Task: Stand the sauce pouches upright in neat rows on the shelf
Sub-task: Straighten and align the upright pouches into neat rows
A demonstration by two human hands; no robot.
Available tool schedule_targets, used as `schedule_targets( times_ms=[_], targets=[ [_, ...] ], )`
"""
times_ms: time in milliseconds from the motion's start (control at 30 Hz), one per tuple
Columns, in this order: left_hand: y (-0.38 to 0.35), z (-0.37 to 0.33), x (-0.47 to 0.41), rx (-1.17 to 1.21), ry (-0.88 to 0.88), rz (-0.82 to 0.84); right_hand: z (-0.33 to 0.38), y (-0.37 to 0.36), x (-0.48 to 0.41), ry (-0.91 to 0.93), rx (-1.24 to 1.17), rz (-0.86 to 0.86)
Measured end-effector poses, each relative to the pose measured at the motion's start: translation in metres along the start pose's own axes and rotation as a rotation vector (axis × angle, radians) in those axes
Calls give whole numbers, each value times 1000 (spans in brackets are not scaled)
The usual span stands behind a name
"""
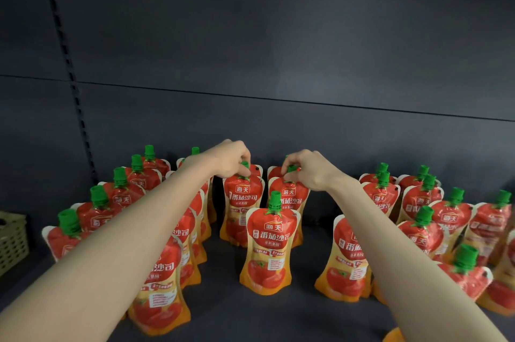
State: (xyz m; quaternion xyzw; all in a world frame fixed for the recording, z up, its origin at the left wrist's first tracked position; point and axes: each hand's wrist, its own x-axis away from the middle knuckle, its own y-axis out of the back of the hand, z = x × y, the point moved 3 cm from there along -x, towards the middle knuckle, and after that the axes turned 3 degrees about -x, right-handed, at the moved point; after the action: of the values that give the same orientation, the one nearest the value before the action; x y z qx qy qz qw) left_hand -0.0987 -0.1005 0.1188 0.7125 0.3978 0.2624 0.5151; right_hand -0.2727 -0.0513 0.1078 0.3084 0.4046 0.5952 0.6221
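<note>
Shelf: the dark shelf [223, 300] carries every sauce pouch I can see, red and orange with green caps, standing under and around both hands.
Basket: a pale woven basket [12, 241] sits well out beyond the left arm and is cut by the frame edge. I cannot make out what it holds.
Left hand: the left hand [228, 159] reaches far in on a long, straight arm. Its fingers curl down and pinch the left cap [245, 165] of the left-held pouch [242, 202], which stands upright directly below.
Right hand: the right hand [309, 170] is out just as far and near the left one. Its fingertips are pinched on the right cap [291, 168] of the right-held pouch [289, 197], which stands upright just beside its neighbour.
Between the hands: the front pouch [269, 247] stands upright, nearer me than both held ones.
Outside the left arm: the left row [97, 213] runs back in a line toward the wall.
Outside the right arm: the right cluster [418, 197] stands in looser lines.
Hidden: the left forearm covers the tops of the covered pouches [160, 300] beneath it, and the right forearm crosses the crossed pouch [344, 261]. Both pinched caps are mostly under fingers. An orange scrap [394, 336] below the right arm is cut off and I cannot identify it. The pouches farthest out from the right hand are blurred.
</note>
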Motion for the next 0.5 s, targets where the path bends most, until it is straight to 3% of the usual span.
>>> schedule_targets(
  times_ms=[500],
  targets=[
    [5, -3, 5, -61, 23, -55, 10, 4, 14, -20, -9, -70]
  ],
)
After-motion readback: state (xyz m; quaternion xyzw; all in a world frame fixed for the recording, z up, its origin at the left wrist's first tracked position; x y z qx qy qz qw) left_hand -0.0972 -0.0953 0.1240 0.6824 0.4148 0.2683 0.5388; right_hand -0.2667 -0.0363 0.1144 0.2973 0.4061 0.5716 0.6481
